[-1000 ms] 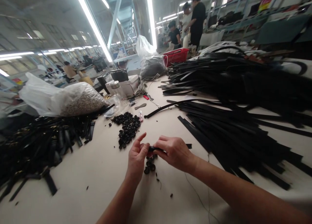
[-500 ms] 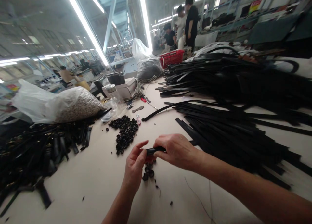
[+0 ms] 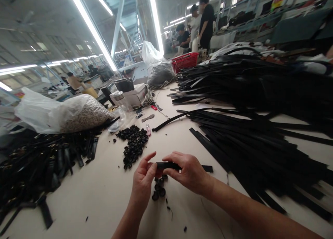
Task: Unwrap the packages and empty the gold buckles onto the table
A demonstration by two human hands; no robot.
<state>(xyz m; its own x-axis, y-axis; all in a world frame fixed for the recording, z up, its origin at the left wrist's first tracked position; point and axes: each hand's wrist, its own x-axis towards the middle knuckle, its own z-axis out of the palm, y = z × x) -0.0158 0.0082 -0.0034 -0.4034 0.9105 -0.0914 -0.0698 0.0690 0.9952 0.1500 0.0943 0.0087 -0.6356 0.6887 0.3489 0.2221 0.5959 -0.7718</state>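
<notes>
A short black strap [image 3: 169,165] runs between both hands above the pale table, its far end sticking out to the right beyond the right wrist. My left hand [image 3: 144,171] pinches the strap's left end between thumb and fingers. Thumb and fingers of my right hand [image 3: 186,168] are closed around its middle. Just below the hands lie several small black rings [image 3: 158,190]. A larger heap of black rings [image 3: 134,145] sits beyond my left hand.
Black straps [image 3: 247,156] spread over the right side, with a bigger pile [image 3: 247,79] behind. Finished-looking black pieces [image 3: 59,156] cover the left. Farther back are a filled plastic bag [image 3: 83,114], a glass jar [image 3: 122,100], a red basket [image 3: 185,61] and several people.
My right hand has turned slightly and its fingers are more spread along the strap. More of the strap's right end now shows beyond the wrist.
</notes>
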